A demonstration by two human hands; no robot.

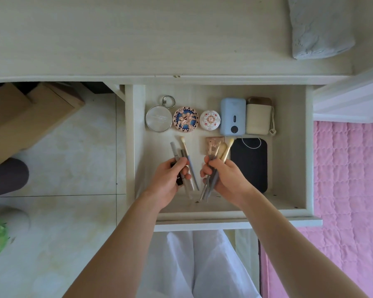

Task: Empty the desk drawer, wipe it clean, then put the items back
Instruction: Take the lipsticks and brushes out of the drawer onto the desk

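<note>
Head view: both hands grip brushes over the drawer [289, 147]; lettering unreadable.

No text in the frame can be read with confidence. The round clear-lidded compact [159, 118], upper left of the open drawer, carries several lines of fine white print, too small to make out. The rose-gold palette [213, 145] at drawer centre shows faint lettering, illegible. The pale blue power bank [233, 117] bears a small vertical mark, also unreadable.
</note>
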